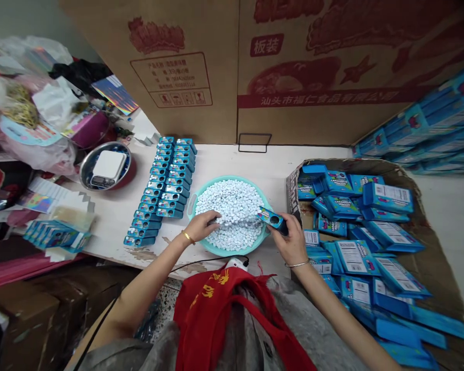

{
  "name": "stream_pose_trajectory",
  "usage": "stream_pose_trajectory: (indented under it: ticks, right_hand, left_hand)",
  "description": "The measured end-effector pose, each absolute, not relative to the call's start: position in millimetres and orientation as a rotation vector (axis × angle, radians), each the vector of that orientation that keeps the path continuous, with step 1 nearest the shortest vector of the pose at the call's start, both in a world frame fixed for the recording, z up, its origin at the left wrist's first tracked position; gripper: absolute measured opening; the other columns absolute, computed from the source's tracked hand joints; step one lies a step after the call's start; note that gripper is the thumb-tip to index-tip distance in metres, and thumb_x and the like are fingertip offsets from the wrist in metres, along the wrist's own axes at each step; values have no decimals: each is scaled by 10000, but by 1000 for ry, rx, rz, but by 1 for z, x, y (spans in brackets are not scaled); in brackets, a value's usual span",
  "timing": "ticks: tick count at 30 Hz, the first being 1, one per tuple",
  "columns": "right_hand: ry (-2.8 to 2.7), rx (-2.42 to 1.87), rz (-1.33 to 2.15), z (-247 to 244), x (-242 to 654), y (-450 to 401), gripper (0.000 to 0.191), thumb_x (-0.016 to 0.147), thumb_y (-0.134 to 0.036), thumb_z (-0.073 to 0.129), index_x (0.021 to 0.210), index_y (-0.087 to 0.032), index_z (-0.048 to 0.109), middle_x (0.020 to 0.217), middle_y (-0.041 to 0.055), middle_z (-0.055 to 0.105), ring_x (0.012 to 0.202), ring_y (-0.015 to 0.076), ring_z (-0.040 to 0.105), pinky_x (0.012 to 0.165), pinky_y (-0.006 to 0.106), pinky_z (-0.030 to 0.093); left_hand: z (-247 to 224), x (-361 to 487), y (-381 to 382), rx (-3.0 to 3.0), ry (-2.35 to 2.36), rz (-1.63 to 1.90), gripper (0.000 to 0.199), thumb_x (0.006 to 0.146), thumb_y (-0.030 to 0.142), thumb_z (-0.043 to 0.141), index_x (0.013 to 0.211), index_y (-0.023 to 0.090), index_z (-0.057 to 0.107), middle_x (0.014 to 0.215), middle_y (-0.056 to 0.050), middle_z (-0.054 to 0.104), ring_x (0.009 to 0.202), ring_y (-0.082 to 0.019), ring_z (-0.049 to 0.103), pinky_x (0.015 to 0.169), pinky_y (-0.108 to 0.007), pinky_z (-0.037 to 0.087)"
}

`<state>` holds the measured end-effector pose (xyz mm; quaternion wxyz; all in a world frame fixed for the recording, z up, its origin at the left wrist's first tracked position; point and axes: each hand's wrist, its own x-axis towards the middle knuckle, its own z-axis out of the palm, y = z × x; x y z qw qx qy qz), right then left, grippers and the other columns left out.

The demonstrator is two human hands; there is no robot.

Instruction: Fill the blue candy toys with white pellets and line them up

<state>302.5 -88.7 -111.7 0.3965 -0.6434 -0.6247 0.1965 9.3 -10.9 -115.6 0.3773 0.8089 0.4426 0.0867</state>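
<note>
A mint-green plastic basin (191,205) full of small white candies (232,198) stands on the table in front of me. My left hand (204,225) is at the basin's left side, thumb and fingers curled together among the candies. Some candies show between the fingertips. My right hand (293,242) grips a small blue candy dispenser box (272,218) with a dark round spot on its face. The box is tilted over the basin's right rim, its far end above the candies.
Two rows of similar blue dispensers (171,181) line the table left of the basin. A cut carton (294,193) of blue packets (351,256) stands right. Large cartons (201,123) form the back wall. A steel bowl (85,172) holds a white device (109,166) at left.
</note>
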Motion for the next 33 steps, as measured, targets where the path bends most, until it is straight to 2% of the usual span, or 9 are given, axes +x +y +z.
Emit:
stream_pose_trajectory:
  ticks: [5, 10, 16, 21, 23, 25, 28, 30, 33]
  right_hand:
    - [-1695, -1537, 486, -110, 289, -83, 355, 820, -187, 507, 1172, -228, 524, 1083, 99, 575, 1042, 273, 533, 911, 471, 456]
    - [-1793, -1473, 495, -109, 274, -79, 407, 786, -116, 472, 1176, -219, 525, 1068, 101, 574, 1041, 278, 521, 920, 472, 452]
    - [-1829, -1443, 521, -112, 262, -78, 429, 769, -85, 458, 1173, -211, 526, 1065, 103, 573, 1035, 276, 518, 915, 473, 454]
    - [-1759, -1415, 551, -117, 257, -79, 397, 780, -95, 471, 1157, -206, 530, 1065, 104, 584, 1038, 271, 526, 919, 465, 457]
    - [-1712, -1392, 589, -118, 256, -80, 390, 787, -105, 484, 1159, -213, 529, 1079, 100, 588, 1050, 265, 530, 929, 456, 457]
    - [-1667, -1365, 635, -118, 254, -80, 381, 793, -121, 506, 1161, -217, 527, 1095, 99, 593, 1056, 258, 539, 936, 442, 459]
    - [-1604, -1330, 731, -115, 246, -80, 341, 808, -164, 548, 1144, -219, 528, 1080, 92, 605, 1033, 240, 562, 919, 410, 473]
    - [-1566, -1318, 802, -113, 237, -79, 327, 814, -200, 582, 1136, -219, 528, 1071, 84, 613, 1021, 228, 574, 911, 389, 479]
    - [-1551, -1316, 850, -114, 225, -79, 368, 815, -263, 620, 1164, -219, 513, 1105, 86, 611, 1046, 224, 575, 926, 382, 476]
  left_hand:
    - [-50, 13, -5, 2226, 1019, 218, 252, 899, 344, 517, 1081, 177, 563, 978, -48, 626, 833, -144, 583, 764, -260, 452]
    - [6, 40, -1, 2483, 989, -95, 213, 910, 293, 496, 1076, 181, 568, 1019, -62, 643, 936, -187, 607, 788, -284, 462]
    - [48, 75, -12, 2692, 1082, -474, 175, 898, 133, 433, 999, 123, 576, 918, -109, 637, 832, -221, 626, 668, -316, 489]
    - [68, 77, -21, 2799, 1009, -553, 197, 898, 97, 405, 905, 119, 600, 889, -107, 618, 827, -234, 612, 652, -335, 496]
    - [68, 65, -20, 2783, 1052, -427, 172, 899, 129, 431, 924, 134, 601, 908, -90, 609, 822, -209, 606, 669, -314, 497]
    - [59, 48, -15, 2691, 1116, -195, 171, 901, 238, 487, 1010, 152, 588, 994, -80, 589, 834, -182, 599, 697, -294, 500]
    - [23, 27, -5, 2477, 1092, 171, 482, 829, 440, 602, 1225, 187, 495, 1161, -88, 519, 969, -196, 576, 813, -309, 498]
    - [-12, 24, 1, 2363, 1016, 279, 628, 787, 478, 644, 1307, 197, 430, 1196, -97, 501, 1056, -221, 542, 871, -325, 479]
    - [-55, 34, 3, 2250, 912, 274, 477, 830, 442, 602, 1223, 194, 493, 1074, -74, 567, 972, -199, 559, 830, -310, 473]
